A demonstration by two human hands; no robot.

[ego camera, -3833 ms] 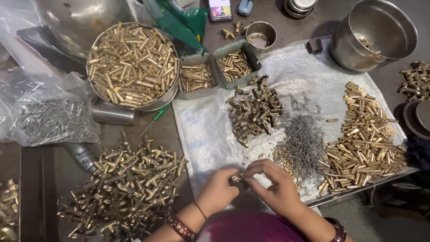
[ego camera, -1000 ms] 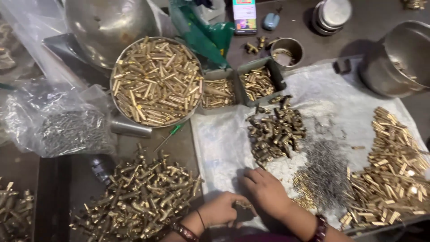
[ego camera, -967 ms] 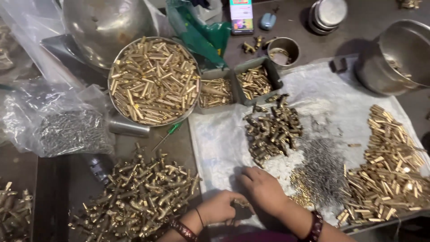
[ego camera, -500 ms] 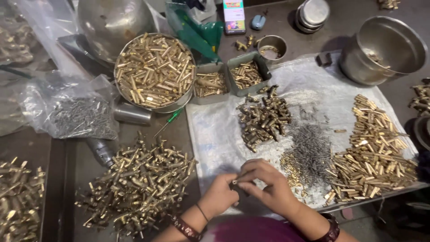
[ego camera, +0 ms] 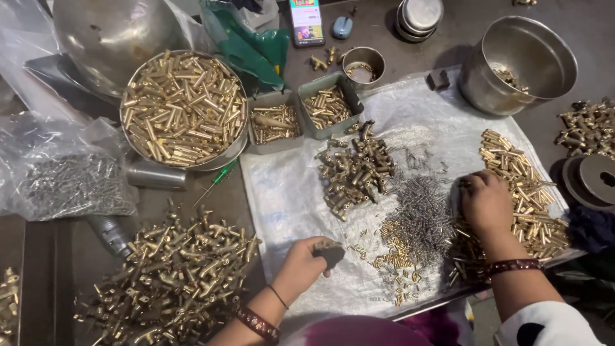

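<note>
My left hand point(ego camera: 309, 263) rests low on the white plastic sheet point(ego camera: 288, 205) and grips a small dark brass piece point(ego camera: 331, 253) between thumb and fingers. My right hand point(ego camera: 487, 202) is out to the right, fingers curled down into the pile of short brass tubes point(ego camera: 525, 198); whether it holds one is hidden. Between the hands lie a heap of thin grey springs point(ego camera: 419, 211) and a scatter of tiny brass bits point(ego camera: 397, 253). A pile of darker brass fittings point(ego camera: 355, 170) sits farther up the sheet.
A large heap of assembled brass fittings point(ego camera: 173, 275) lies at lower left. A round tin of brass tubes point(ego camera: 182, 109), two small grey trays point(ego camera: 301, 115), a steel pot point(ego camera: 522, 61), a steel bowl point(ego camera: 115, 32), a phone point(ego camera: 306, 22) and a bag of screws point(ego camera: 70, 182) ring the sheet.
My hands were together over the sheet's front edge; the right hand has since swung out right to the brass tube pile. The left hand stays put with the small piece.
</note>
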